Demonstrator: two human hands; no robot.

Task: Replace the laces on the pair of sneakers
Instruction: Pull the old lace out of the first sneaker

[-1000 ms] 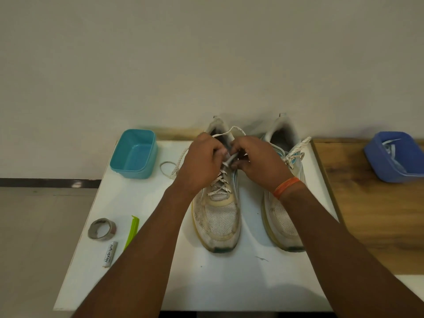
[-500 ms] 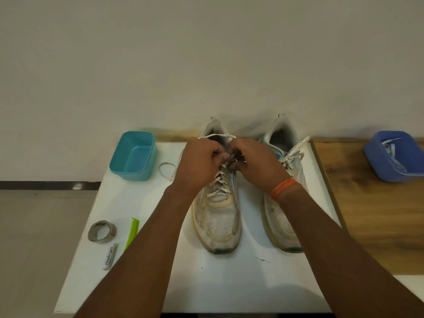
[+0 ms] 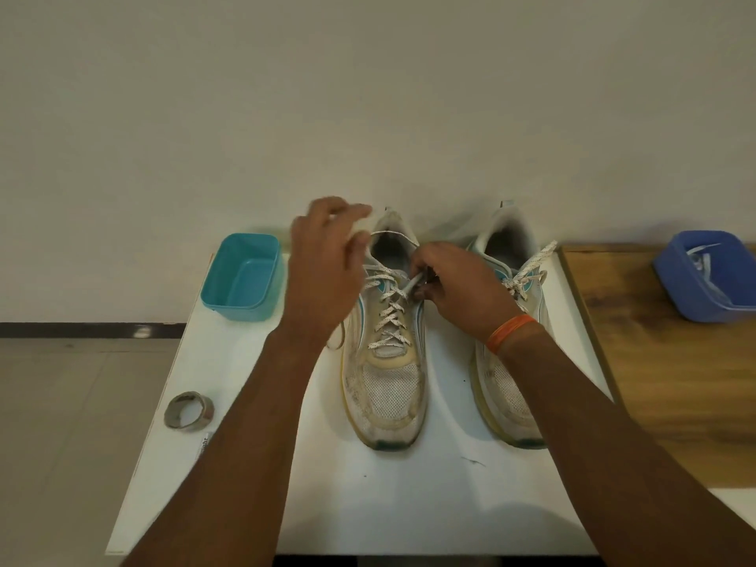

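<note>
Flanking the white table (image 3: 409, 505) are a teal tub (image 3: 241, 278) upper left and a blue tub (image 3: 707, 280) far right. At centre, the right hand (image 3: 458, 288) pinches the speckled flat lace (image 3: 388, 317) on the left mesh sneaker (image 3: 386, 386); the left hand (image 3: 323, 259), blurred, hovers with fingers loosely spread.

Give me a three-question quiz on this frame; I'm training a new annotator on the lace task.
1. True or false: the right hand pinches the lace on the left sneaker.
2. Which tub holds laces: A the teal tub, B the blue tub?
3. What lies near the white table's left edge?

Key: 1 true. 2 B. 3 A tape roll.
</note>
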